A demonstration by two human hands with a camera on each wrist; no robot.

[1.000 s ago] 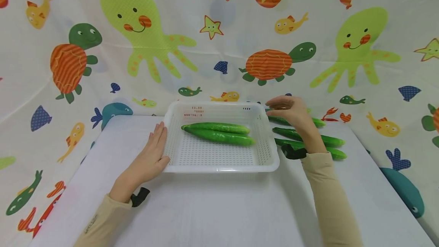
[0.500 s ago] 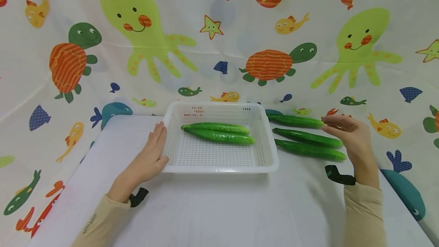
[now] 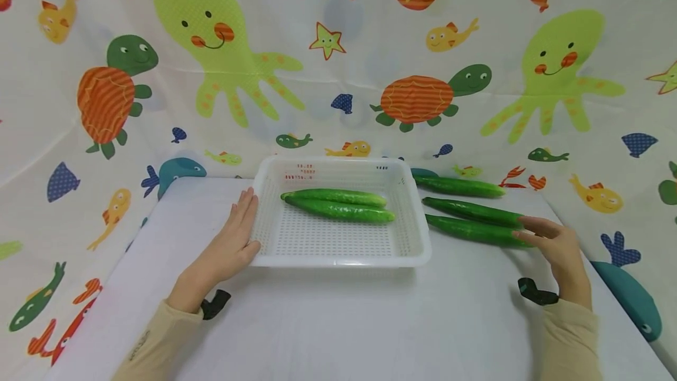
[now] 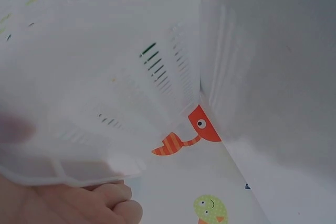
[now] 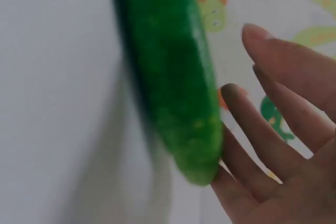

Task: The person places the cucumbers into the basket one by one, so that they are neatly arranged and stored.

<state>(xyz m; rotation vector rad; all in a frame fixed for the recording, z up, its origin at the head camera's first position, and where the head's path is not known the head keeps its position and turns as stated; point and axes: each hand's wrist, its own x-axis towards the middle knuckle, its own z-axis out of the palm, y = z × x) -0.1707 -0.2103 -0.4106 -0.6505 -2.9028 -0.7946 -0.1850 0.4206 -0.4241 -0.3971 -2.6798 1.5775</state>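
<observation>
A white plastic basket (image 3: 338, 260) with slotted walls stands on the table, two green cucumbers (image 3: 338, 210) lying side by side in it. My left hand (image 3: 231, 246) rests with straight fingers against the basket's left side; the left wrist view shows its fingers (image 4: 113, 198) under the rim. Three more cucumbers lie right of the basket: a back one (image 3: 460, 187), a middle one (image 3: 471, 211) and a front one (image 3: 471, 230). At the right ends of the middle and front cucumbers is my right hand (image 3: 557, 250). Its fingers (image 5: 262, 129) are spread beside a cucumber's tip in the right wrist view.
A white cloth covers the table (image 3: 338, 322). Behind it hangs a curtain (image 3: 328, 104) printed with sea animals. The back cucumber's left end lies close to the basket's right rim.
My right hand has moved right from beside the basket's back corner, along the back cucumber, then forward to the right ends of the other two. My left hand stays against the basket.
</observation>
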